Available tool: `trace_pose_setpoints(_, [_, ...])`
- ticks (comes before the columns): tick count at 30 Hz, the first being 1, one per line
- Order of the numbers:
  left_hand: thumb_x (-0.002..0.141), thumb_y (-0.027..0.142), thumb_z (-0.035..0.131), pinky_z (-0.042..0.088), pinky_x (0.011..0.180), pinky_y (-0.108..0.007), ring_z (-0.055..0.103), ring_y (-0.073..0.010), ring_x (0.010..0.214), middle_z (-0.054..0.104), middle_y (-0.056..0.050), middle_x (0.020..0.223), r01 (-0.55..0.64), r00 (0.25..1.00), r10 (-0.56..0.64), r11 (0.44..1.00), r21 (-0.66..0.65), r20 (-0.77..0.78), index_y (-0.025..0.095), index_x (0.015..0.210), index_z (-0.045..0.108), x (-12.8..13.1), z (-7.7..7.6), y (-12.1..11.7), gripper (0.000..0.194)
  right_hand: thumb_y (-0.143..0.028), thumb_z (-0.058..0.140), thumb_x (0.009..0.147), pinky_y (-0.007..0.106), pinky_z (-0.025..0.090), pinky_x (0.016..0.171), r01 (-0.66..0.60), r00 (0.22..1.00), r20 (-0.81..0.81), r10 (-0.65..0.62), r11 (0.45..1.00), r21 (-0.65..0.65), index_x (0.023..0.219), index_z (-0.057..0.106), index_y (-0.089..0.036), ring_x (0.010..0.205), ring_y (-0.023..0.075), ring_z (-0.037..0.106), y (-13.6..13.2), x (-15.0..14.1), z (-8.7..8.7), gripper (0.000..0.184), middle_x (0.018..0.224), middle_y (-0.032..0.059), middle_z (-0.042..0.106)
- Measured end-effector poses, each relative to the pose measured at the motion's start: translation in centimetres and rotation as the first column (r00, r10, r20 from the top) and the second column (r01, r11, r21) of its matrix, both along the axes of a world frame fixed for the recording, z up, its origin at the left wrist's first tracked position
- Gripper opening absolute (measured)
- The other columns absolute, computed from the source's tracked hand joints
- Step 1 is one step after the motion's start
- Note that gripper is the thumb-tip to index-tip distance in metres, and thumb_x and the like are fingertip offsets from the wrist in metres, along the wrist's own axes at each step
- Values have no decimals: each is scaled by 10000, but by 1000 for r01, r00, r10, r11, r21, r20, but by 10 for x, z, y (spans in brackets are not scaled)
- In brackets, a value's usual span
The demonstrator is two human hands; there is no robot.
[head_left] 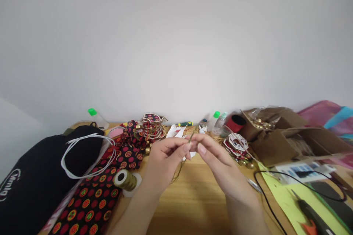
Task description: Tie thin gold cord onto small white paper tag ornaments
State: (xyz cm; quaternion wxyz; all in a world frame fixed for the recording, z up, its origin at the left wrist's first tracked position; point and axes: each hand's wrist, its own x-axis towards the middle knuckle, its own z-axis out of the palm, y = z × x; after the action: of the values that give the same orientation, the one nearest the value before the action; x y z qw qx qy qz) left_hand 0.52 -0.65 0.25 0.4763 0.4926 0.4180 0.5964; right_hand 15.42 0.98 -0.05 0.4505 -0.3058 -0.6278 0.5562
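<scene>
A thin olive-coloured cord (191,135) stands up between the fingertips of both hands, and a loose length of it hangs below toward the table. My left hand (167,158) pinches the cord between thumb and fingers. Close against it, the fingers of my right hand (219,161) are bent together on the cord too; the exact grip is partly hidden. Left of my wrist stands a spool of olive thread (128,180). Behind the fingers lies a crumpled white paper or plastic piece (175,131).
Patterned dark fabric (93,205), a white cable coil (66,163) and a black bag (41,165) lie left. Ornaments with bells (153,126) sit behind; more octagonal ornaments (237,143) are right. Cardboard boxes (267,150), a black cable (264,191) and a pointed black-handled tool (313,211) occupy the right.
</scene>
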Motion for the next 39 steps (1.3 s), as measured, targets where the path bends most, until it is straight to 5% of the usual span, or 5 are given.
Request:
trace_pose_setpoints(5, [814,174,633,452,581,-192,571,-100,558,646,14,571,-54,987,65,995,81,-150,156,687,730,1,2,-1,161,-406,534,942,222,448,704,-62,984,-174,41,991,-118,883,624,-228,686,114,522,2,-13,0,208,693,-31,554])
trace_pose_setpoints(9, [809,173,633,465,595,-195,604,-114,595,692,-1,636,-72,971,97,991,117,-219,159,730,750,1,1,-1,142,-421,635,870,201,323,487,-3,982,-187,-27,987,-161,880,626,-191,516,83,375,1,-19,0,230,603,-57,480])
trace_pose_setpoints(21, [806,147,618,425,544,-196,567,-115,557,659,-2,597,-82,934,129,985,151,-334,151,653,698,6,3,-2,173,-356,654,852,230,366,508,244,959,-141,-245,970,-20,660,590,-184,516,101,441,-1,-19,2,266,571,-30,549])
trace_pose_setpoints(39, [799,116,613,422,540,-197,558,-113,563,670,-9,625,-9,923,72,986,167,-377,159,699,719,6,3,-6,152,-355,747,764,208,137,404,27,940,-322,-116,963,-268,666,653,-151,407,42,183,4,-9,6,245,456,-92,359])
